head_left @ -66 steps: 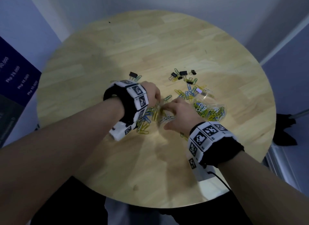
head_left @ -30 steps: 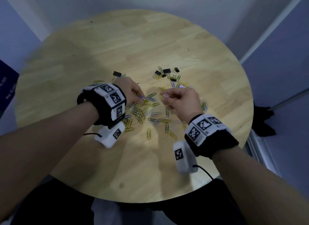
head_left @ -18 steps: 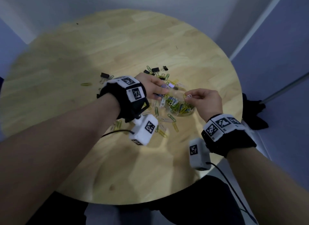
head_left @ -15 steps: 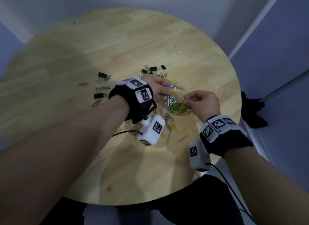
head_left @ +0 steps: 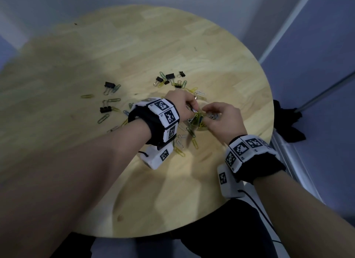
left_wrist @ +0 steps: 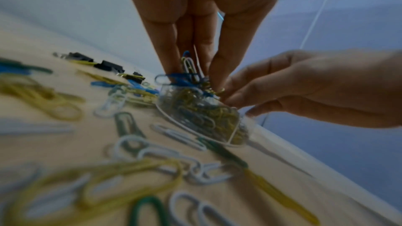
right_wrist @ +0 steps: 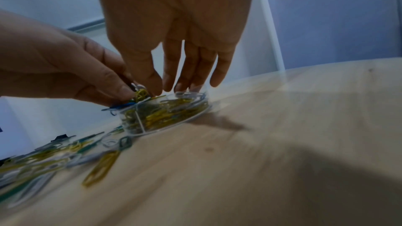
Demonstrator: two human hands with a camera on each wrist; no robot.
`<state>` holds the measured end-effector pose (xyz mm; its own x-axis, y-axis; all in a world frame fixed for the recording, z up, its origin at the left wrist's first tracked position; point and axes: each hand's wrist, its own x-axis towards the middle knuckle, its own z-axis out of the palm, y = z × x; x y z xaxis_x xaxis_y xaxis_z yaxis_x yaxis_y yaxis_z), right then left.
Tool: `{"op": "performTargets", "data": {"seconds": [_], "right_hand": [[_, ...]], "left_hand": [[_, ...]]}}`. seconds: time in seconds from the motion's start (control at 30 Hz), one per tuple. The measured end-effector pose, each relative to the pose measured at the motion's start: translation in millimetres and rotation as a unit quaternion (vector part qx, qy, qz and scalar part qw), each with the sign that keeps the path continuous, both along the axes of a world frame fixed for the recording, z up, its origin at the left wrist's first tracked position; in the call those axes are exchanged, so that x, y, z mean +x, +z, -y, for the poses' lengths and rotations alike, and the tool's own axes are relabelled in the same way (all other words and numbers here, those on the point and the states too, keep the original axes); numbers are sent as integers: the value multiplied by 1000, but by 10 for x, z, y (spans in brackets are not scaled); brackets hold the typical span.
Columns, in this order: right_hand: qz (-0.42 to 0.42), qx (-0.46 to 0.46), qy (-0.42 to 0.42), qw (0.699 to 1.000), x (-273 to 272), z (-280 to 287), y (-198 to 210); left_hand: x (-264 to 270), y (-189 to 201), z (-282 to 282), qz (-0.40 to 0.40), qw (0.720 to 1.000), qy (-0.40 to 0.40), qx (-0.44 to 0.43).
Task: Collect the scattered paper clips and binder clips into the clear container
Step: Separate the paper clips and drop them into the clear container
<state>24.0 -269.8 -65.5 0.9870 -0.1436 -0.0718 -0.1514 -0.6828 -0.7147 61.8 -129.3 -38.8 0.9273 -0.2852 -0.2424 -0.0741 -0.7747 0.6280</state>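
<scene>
The clear round container [head_left: 199, 123] [left_wrist: 202, 116] [right_wrist: 165, 112] stands on the table, heaped with yellow, green and white paper clips. My left hand [head_left: 193, 109] [left_wrist: 191, 73] pinches a small bunch of blue and white paper clips [left_wrist: 188, 65] right over the container's left rim. My right hand [head_left: 208, 112] [right_wrist: 165, 88] hangs over the container with straight fingers, their tips at the clips on top; I see nothing held in it. Loose paper clips [head_left: 179, 142] [left_wrist: 130, 143] [right_wrist: 102, 167] lie left of the container. Black binder clips [head_left: 109, 84] [head_left: 170, 76] [left_wrist: 108, 65] lie farther back.
The round wooden table [head_left: 134, 46] ends close to the right of the container, where its edge [left_wrist: 304, 157] drops off. Another binder clip [head_left: 105, 109] and a few paper clips [head_left: 86, 96] lie out to the left. A dark bundle [head_left: 286, 123] lies on the floor at the right.
Both hands have moved right from the loose pile to the container. They now meet over it, the left hand carrying a bunch of clips.
</scene>
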Motion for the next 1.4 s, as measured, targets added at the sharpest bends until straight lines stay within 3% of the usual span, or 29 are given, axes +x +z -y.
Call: {"op": "performTargets", "data": {"seconds": [0.1, 0.23, 0.63, 0.93, 1.03, 1.17, 1.4], "right_hand": [[19, -23, 26, 999, 25, -37, -8], [12, -73, 65, 995, 67, -82, -12], [-12, -53, 80, 995, 90, -133, 54], [-36, -84, 107, 990, 67, -178, 80], [-47, -107, 117, 986, 104, -215, 99], [-53, -94, 93, 990, 138, -198, 115], [-63, -94, 114, 987, 136, -267, 96]], "left_hand": [[15, 43, 8, 5, 999, -32, 37], [25, 55, -37, 9, 999, -11, 35], [-24, -6, -75, -3, 1000, 12, -24], [-27, 26, -122, 30, 998, -16, 48], [-39, -14, -104, 31, 998, 12, 49], [3, -24, -123, 50, 996, 70, -12], [123, -91, -70, -35, 996, 74, -20]]}}
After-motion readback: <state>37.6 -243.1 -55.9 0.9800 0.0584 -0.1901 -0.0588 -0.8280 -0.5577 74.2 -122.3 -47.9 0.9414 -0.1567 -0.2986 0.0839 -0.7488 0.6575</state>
